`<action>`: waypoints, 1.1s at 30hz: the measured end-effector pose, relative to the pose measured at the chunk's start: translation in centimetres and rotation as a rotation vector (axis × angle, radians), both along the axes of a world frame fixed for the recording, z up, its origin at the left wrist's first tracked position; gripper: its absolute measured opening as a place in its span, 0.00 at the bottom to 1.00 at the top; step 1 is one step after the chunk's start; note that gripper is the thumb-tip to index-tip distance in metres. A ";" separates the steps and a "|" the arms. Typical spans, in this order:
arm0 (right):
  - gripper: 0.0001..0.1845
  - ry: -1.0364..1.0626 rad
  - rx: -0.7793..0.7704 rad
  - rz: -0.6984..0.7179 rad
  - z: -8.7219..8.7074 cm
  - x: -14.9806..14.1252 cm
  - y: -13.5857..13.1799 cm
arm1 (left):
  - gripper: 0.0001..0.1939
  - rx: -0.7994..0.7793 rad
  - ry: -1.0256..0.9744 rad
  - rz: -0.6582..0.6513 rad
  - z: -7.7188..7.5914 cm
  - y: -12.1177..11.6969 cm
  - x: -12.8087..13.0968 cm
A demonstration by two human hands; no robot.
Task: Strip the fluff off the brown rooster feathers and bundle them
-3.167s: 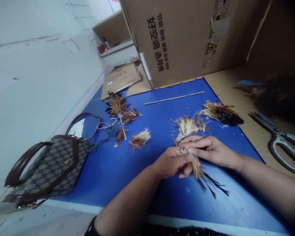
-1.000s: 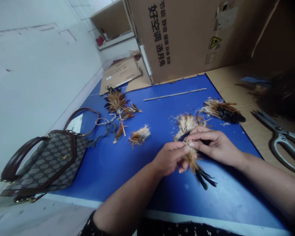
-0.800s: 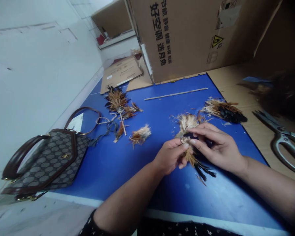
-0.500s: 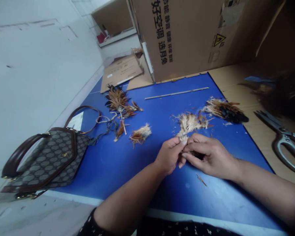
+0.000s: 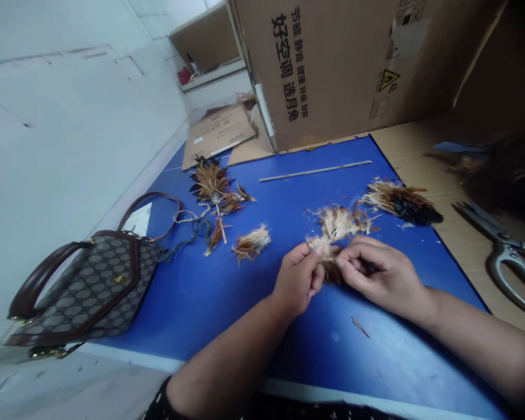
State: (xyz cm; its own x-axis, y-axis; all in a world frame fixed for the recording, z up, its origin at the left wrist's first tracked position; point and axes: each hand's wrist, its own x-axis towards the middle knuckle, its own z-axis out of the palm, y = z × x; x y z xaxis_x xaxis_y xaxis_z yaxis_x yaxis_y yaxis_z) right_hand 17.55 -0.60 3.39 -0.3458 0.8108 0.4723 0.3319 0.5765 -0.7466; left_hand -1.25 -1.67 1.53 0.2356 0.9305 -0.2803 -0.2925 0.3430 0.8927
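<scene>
My left hand point(image 5: 298, 279) pinches a small bunch of feathers point(image 5: 318, 247) between thumb and fingers, its pale fluffy ends facing up. Close on the right, my right hand point(image 5: 382, 273) is closed with thumb and forefinger together at the bunch's edge; dark feather parts show under its curled fingers. The lower brown part of the bunch is mostly hidden between the hands. Just beyond them lies a pile of cream feathers point(image 5: 336, 223). One loose brown feather point(image 5: 359, 326) rests on the blue tabletop point(image 5: 245, 303) nearer to me.
A feather duster point(image 5: 210, 182) with a thin stick lies at the left, near grey cloth strips point(image 5: 196, 230). A small feather bunch point(image 5: 251, 244), a thin rod point(image 5: 315, 171), a black-tipped feather bundle point(image 5: 402, 203), scissors point(image 5: 503, 245), a handbag point(image 5: 91, 286) and a large carton point(image 5: 332, 76) surround the work area.
The bunch's dark tips, which pointed down and right, are now mostly hidden between my hands. A loose brown feather has dropped onto the table. My right hand shifted around the bunch.
</scene>
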 end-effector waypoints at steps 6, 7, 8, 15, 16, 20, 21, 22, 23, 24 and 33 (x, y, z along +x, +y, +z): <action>0.12 0.048 -0.126 -0.178 -0.3 -0.1 0.1 | 0.22 -0.009 -0.024 0.025 -0.3 -0.4 0.3; 0.12 0.039 -0.154 -0.163 -0.6 -0.2 0.2 | 0.23 -0.010 -0.027 0.020 -0.2 -0.5 0.4; 0.13 0.033 -0.177 -0.147 -0.9 -0.2 0.2 | 0.23 -0.010 -0.032 0.015 -0.2 -0.5 0.5; 0.16 0.053 -0.281 -0.055 -1.7 -0.5 0.2 | 0.29 0.011 -0.065 -0.004 0.0 -0.6 0.8; 0.17 0.045 -0.284 -0.053 -1.8 -0.5 0.2 | 0.29 0.018 -0.065 -0.004 -0.1 -0.7 0.9; 0.20 0.007 -0.283 -0.069 -2.0 -0.5 0.2 | 0.23 0.062 -0.054 0.000 -0.6 -1.0 1.2; 0.21 -0.002 -0.277 -0.076 -2.0 -0.5 0.2 | 0.22 0.071 -0.044 0.006 -0.7 -1.1 1.3; 0.22 -0.011 -0.265 -0.084 -1.9 -0.5 0.3 | 0.21 0.078 -0.031 0.015 -0.7 -1.1 1.3; 0.22 -0.017 -0.248 -0.090 -1.9 -0.5 0.3 | 0.21 0.082 -0.015 0.025 -0.8 -1.2 1.3; 0.22 -0.021 -0.229 -0.092 -1.7 -0.5 0.3 | 0.21 0.086 0.000 0.038 -0.8 -1.2 1.3; 0.14 0.076 -0.253 -0.077 -1.4 0.0 0.0 | 0.20 0.083 -0.006 0.035 -0.6 -1.0 1.2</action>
